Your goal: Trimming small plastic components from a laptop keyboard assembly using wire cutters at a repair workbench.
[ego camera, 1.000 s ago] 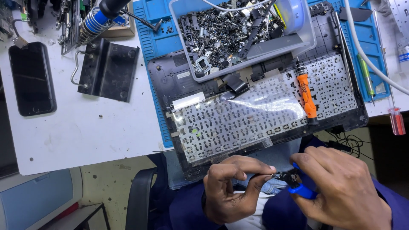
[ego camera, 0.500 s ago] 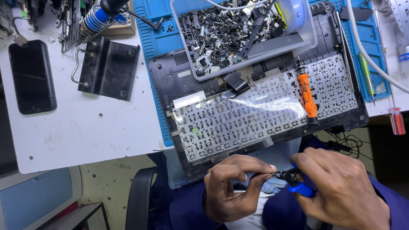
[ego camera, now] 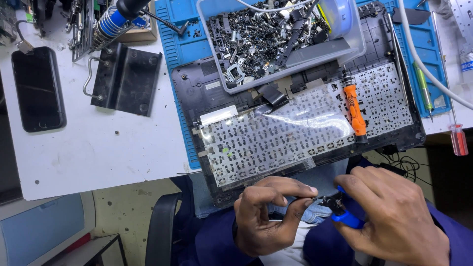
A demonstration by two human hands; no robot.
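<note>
1. In the head view we see our left hand [ego camera: 268, 216] low in the frame, over the lap and just below the near edge of the table [ego camera: 88, 148]; its thumb and forefinger are pinched together on something small and dark, too small for us to tell what it is; the other fingers are curled in.
2. Our right hand [ego camera: 394, 216] sits just beside the left; it is closed round a pair of small cutters with blue handles [ego camera: 345, 214]; the dark tip of the cutters points left and meets the pinched fingertips of the left hand.
3. Just above both hands lies an opened laptop base [ego camera: 197, 93], black, with the back of its keyboard [ego camera: 295, 133] facing up under a clear film; it rests on a blue work mat [ego camera: 180, 44] and its near edge overhangs the table toward us.
4. An orange-handled screwdriver [ego camera: 354, 111] lies on the right part of the keyboard back, tip toward the far side.
5. A grey tray [ego camera: 315, 51] full of small dark screws and metal parts stands on the far part of the laptop base.
6. On the left of the table a black phone [ego camera: 38, 88] lies screen up; between it and the mat lies a black metal bracket [ego camera: 125, 79]; a soldering iron with a blue grip [ego camera: 118, 17] rests in a coiled stand behind that.
7. At the right edge a white cable [ego camera: 423, 64] runs across the mat; a green pen-like tool [ego camera: 422, 83] lies beside it; a red-handled screwdriver [ego camera: 458, 138] lies nearest the table edge.
</note>
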